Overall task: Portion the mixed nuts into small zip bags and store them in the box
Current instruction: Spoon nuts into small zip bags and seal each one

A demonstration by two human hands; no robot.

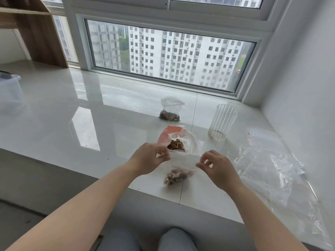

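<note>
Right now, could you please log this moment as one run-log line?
step: sealing small zip bag | left hand: pinching top edge | right hand: pinching top edge | filled bag: on sill | box: far left

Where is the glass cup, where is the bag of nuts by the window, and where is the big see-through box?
glass cup (222, 122), head view, on its ribbed side wall.
bag of nuts by the window (170, 115), head view, on the nuts at its bottom.
see-through box (10, 93), head view, on its front wall, at far left.

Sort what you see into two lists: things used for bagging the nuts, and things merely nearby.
In use: held bag, left hand, right hand, nut pack, filled bag, glass, spare bags, box.
Nearby: shelf, window.
</note>
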